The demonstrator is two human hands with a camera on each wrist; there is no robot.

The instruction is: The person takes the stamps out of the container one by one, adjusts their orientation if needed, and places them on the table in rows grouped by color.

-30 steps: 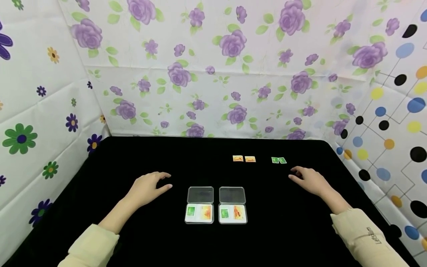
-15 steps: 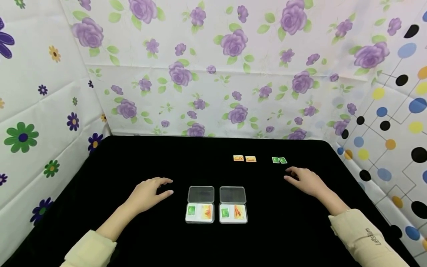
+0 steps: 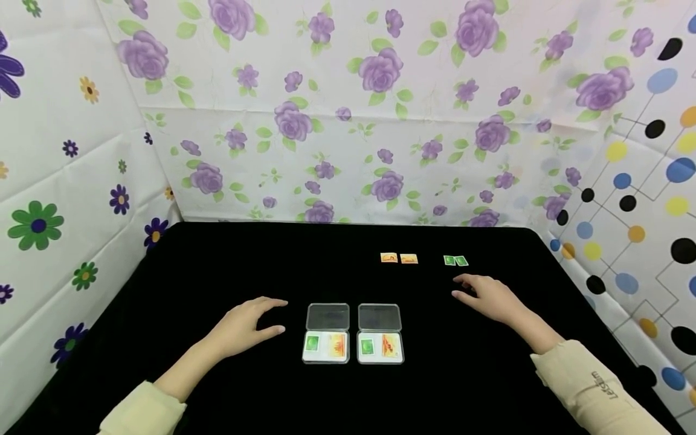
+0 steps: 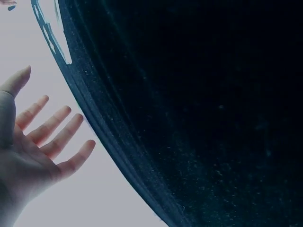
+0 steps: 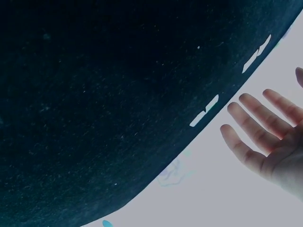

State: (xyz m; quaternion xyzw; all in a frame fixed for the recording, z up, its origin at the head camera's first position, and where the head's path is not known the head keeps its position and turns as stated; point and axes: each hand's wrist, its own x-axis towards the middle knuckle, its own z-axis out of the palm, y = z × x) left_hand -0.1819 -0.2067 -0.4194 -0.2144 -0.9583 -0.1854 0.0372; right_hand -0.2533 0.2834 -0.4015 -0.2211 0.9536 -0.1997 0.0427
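Side by side in front of me lie two clear plastic cases, a left case (image 3: 328,318) and a right case (image 3: 379,318), both with lids folded back. Each holds a white insert bearing a green stamp and an orange stamp. My left hand (image 3: 241,327) is just left of the left case, fingers spread, holding nothing. My right hand (image 3: 491,299) hovers right of the right case with nothing in it, fingers relaxed. Beyond it are two green stamps (image 3: 455,261). Two orange stamps (image 3: 399,258) lie to their left. The left wrist view shows the left palm (image 4: 33,163) bare.
A black cloth (image 3: 261,386) covers the table. Behind it hangs a white sheet with purple roses (image 3: 386,187). A daisy-print sheet (image 3: 70,181) stands at the left and a dotted sheet (image 3: 652,199) at the right.
My right hand has drifted left, toward the cases. The left hand has come slightly nearer to me, its fingers spreading wider. Cases and stamps stay where they were.
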